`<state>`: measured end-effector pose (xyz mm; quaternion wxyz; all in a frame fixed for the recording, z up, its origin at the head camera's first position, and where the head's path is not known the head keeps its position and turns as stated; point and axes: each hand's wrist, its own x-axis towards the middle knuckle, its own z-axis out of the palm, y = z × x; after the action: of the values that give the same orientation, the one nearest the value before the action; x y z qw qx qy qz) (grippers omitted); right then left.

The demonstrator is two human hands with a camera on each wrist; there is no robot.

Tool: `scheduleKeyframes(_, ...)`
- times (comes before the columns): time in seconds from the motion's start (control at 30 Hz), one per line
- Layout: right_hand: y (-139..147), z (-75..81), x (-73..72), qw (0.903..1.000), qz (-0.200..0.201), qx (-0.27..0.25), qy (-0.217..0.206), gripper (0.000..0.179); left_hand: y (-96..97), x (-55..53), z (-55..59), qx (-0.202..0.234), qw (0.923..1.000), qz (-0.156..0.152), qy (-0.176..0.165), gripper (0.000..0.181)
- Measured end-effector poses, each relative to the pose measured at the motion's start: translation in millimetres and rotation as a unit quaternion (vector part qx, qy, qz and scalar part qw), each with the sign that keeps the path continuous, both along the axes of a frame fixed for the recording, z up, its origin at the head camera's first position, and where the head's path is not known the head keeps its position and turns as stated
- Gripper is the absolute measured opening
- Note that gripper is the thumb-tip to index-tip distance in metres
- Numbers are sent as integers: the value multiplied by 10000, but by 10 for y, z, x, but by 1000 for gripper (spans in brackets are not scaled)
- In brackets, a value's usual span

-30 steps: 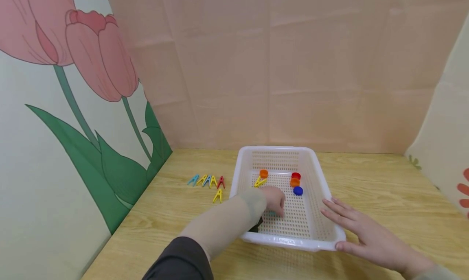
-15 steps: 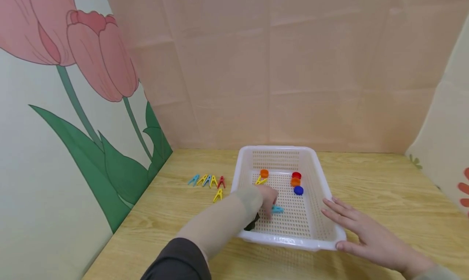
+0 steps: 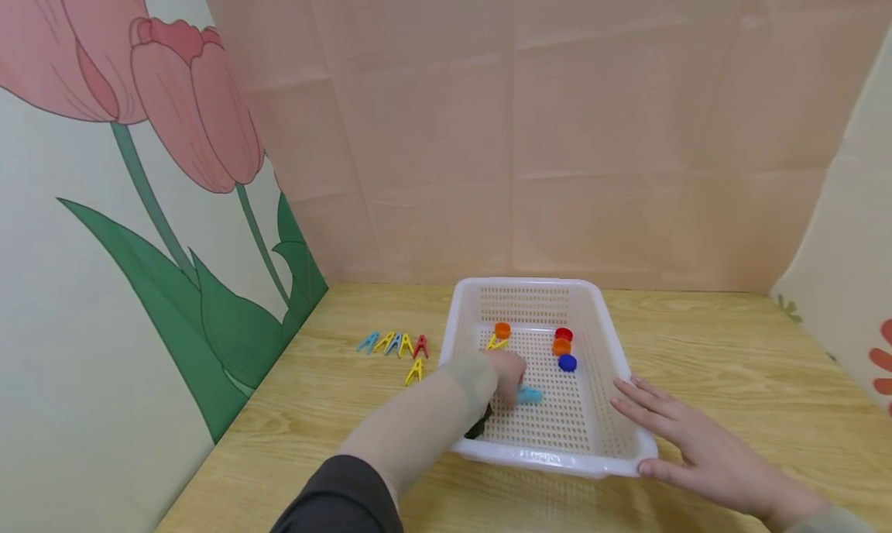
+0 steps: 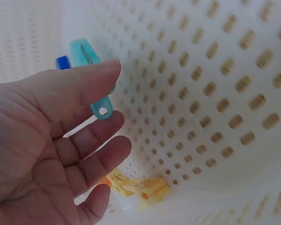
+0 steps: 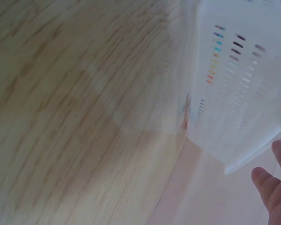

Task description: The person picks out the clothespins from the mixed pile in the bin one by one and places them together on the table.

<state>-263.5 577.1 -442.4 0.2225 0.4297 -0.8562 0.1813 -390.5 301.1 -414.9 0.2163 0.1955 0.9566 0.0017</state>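
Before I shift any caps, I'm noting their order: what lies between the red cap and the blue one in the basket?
An orange cap lies between the red cap and the blue cap in the white basket; the head view shows it.

The basket [image 3: 536, 466] stood on the table [image 3: 697, 339] before the backdrop [image 3: 592, 130]. Left of it lay five pegs [image 3: 394, 342], a sixth peg [image 3: 414, 372] before them. Inside, three caps [image 3: 561, 348] lay right, a fourth cap [image 3: 502, 330] back left behind a peg [image 3: 496, 345]; nearer the front, the left hand [image 3: 510, 376] held another peg [image 4: 103, 107]. The right hand [image 3: 690, 436] was at the right rim.
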Motion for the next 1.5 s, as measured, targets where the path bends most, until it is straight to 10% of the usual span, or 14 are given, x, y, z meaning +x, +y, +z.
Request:
scheduleKeyframes(0.27,5,-12,-9,10000,14,-18,-3,80,-15,-97,19,979,9951,85,139,21)
scheduleKeyframes(0.67,14,-17,-18,10000,-21,46,-2,81,-104,-181,127,2706,9627,-58,-2,22)
scheduleKeyframes(1.1,34,-6,-19,9995,-163,226,-147,80,-237,-64,294,3469,9370,298,-284,20)
scheduleKeyframes(1.5,40,-19,-23,9991,-213,294,-200,81,-547,-58,483,4201,9070,-48,-273,24)
